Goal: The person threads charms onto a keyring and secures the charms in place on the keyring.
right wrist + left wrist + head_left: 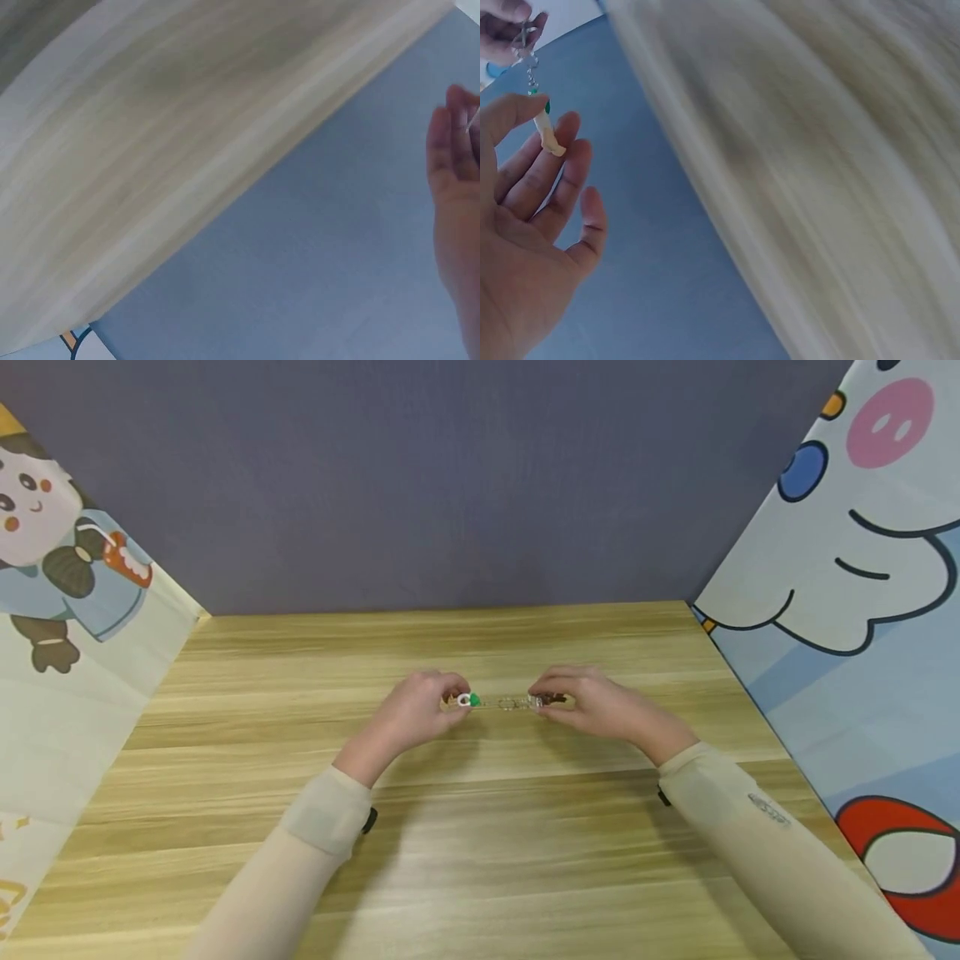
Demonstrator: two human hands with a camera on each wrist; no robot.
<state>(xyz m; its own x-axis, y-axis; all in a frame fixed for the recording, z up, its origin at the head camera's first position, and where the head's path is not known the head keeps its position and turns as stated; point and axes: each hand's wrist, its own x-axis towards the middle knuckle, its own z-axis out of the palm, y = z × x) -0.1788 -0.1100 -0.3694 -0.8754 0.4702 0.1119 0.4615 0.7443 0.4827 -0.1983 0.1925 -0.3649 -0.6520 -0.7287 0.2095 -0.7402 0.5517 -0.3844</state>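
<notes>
A keychain (507, 703) with silver metal rings and chain stretches between the two hands, above the wooden table. My left hand (422, 708) pinches its charm end between thumb and fingers. That charm (549, 136) looks cream-coloured and slim, with a green part at its top; its exact kind cannot be made out. At the other end, my right hand (595, 703) pinches the metal part, and something dark brown shows between its fingers. In the right wrist view, the right hand (455, 172) sits at the edge and most of what it holds is cut off.
The wood-grain table (480, 860) lies under both hands. A dark grey-blue panel (450, 485) rises behind it. Printed cartoon panels stand at the left (82, 693) and the right (787, 677).
</notes>
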